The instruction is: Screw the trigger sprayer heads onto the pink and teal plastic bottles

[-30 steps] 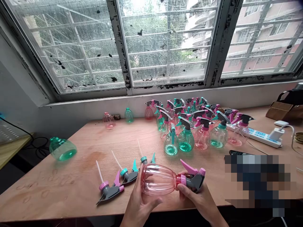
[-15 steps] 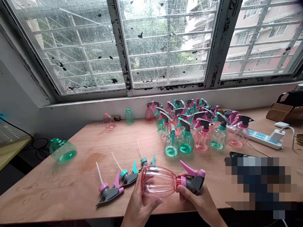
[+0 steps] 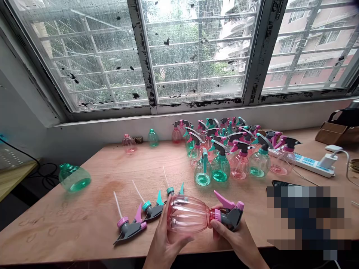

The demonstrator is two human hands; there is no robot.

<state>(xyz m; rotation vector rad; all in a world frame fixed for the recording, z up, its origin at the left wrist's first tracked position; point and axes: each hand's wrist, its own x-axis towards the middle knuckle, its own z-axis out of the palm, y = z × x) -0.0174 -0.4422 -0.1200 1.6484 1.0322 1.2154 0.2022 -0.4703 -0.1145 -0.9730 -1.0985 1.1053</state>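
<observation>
Over the near edge of the desk (image 3: pixel 98 224), a pink spray bottle (image 3: pixel 189 215) was held on its side, the left hand (image 3: pixel 165 239) cupped round its base and the right hand (image 3: pixel 231 233) clamped at its neck, where a black spray head (image 3: pixel 233 216) with a pink trigger sat. Just to the left lay three loose heads (image 3: pixel 131 229) with thin tubes, and a headless green bottle (image 3: pixel 74 178) was farther left. On the far right, a crowd of pink and green bottles (image 3: pixel 220 168) with heads on stood beside a white power strip (image 3: pixel 305 160).
</observation>
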